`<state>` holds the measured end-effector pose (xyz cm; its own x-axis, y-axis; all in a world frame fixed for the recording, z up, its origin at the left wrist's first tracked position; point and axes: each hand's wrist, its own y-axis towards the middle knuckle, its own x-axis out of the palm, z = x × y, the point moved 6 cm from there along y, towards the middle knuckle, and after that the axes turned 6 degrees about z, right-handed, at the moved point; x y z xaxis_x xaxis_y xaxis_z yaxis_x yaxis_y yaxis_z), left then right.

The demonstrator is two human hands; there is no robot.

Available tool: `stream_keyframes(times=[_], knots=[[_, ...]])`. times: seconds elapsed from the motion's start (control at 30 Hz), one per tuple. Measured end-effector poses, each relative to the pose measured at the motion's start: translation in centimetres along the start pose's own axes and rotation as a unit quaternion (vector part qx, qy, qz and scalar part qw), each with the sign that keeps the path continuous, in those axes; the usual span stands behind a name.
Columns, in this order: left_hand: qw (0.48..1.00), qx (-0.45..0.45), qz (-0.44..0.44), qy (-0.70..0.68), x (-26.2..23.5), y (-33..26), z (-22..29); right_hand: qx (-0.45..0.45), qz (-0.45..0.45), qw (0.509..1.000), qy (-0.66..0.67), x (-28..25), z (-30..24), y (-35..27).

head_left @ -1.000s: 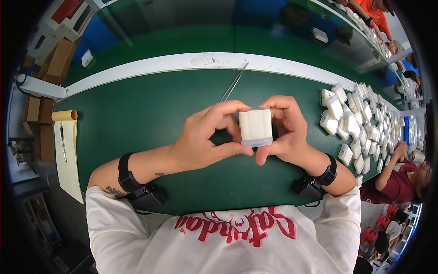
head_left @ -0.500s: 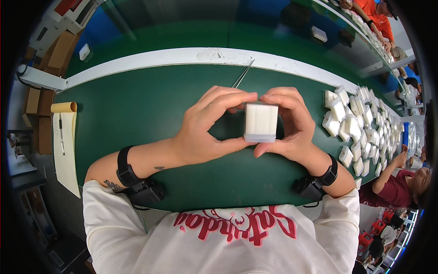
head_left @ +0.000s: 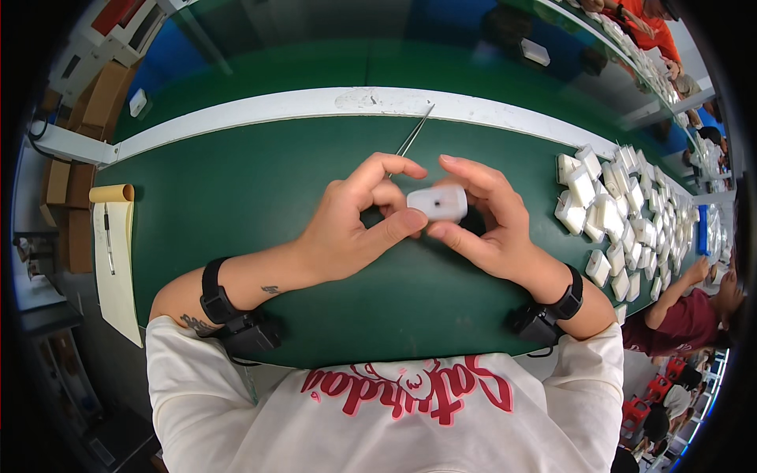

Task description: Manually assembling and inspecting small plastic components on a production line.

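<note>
A small clear plastic box with white contents (head_left: 438, 203) is between my hands above the green table, turned so that a narrow side with a dark spot shows. My left hand (head_left: 369, 201) grips its left end, thumb along the near edge, index finger raised above it. Curled round the right end is my right hand (head_left: 490, 217), its thumb at the box's lower edge and its index finger lifted off. The box is slightly blurred. Fingers behind it are partly hidden. Beyond my left hand lie metal tweezers (head_left: 412, 135), their far end on the white rail.
Many similar white boxes (head_left: 605, 214) lie heaped on the right of the green table (head_left: 221, 189). A notepad (head_left: 118, 272) with a pen (head_left: 108, 236) is at the left edge. A white rail (head_left: 276, 105) crosses the far side. Another person's arm (head_left: 676, 293) reaches in at right.
The box has turned in my hands from its broad white face to a narrow side with a dark spot. My index fingers have lifted off its top.
</note>
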<state>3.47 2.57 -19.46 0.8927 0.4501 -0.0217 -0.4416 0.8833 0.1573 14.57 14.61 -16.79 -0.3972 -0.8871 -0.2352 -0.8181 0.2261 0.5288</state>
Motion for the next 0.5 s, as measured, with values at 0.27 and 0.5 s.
stream_keyframes(times=[0.27,0.5], knots=[[0.984,0.131,-0.01,0.121,0.9,-0.2,2.0,0.111,0.015,0.986,0.121,-0.1,1.0,-0.6],[0.977,0.176,-0.002,0.123,0.5,-0.1,2.3,0.067,0.004,0.994,0.086,-0.2,1.0,-0.5]])
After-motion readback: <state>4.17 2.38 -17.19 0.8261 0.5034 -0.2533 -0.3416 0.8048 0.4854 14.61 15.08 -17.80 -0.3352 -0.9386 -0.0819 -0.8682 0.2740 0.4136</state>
